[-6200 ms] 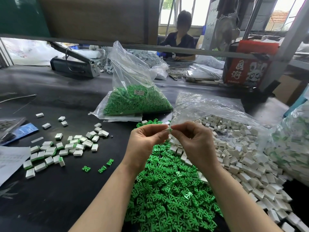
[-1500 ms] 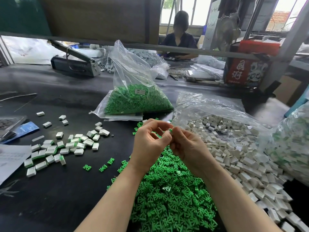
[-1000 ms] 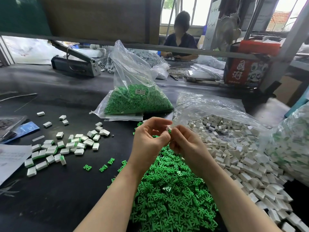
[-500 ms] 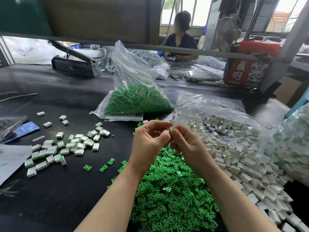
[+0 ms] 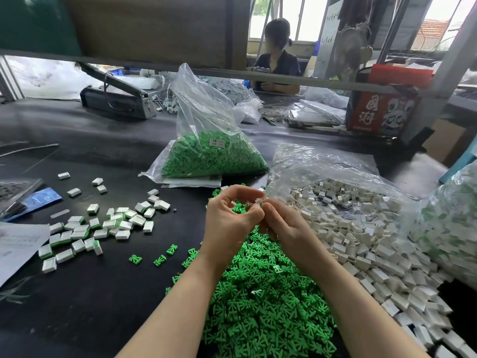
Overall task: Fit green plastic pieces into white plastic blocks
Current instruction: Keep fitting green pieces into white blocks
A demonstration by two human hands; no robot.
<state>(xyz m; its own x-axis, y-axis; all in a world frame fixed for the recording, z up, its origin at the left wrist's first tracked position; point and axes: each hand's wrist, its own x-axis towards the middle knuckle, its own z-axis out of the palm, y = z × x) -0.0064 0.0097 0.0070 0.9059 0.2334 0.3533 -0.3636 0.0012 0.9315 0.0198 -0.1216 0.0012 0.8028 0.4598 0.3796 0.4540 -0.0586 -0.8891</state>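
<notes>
Our left hand [image 5: 232, 223] and right hand [image 5: 282, 226] pinch one small white plastic block [image 5: 258, 201] between fingertips; we judge it light, rigid, slippery, best held by its sides.

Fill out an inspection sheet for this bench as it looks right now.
Surface: black mat, bare at near left.
Job's things: loose green pieces heaped under the wrists; white blocks spilling from an open bag at right; a sealed bag of green pieces behind.
Fitted blocks: scattered group at left.
Clutter: papers at left edge; three stray green pieces.
Hands: left hand and right hand pinch one small piece together.
Cables: nothing seen.
Surroundings: another person seated beyond the shelf.
</notes>
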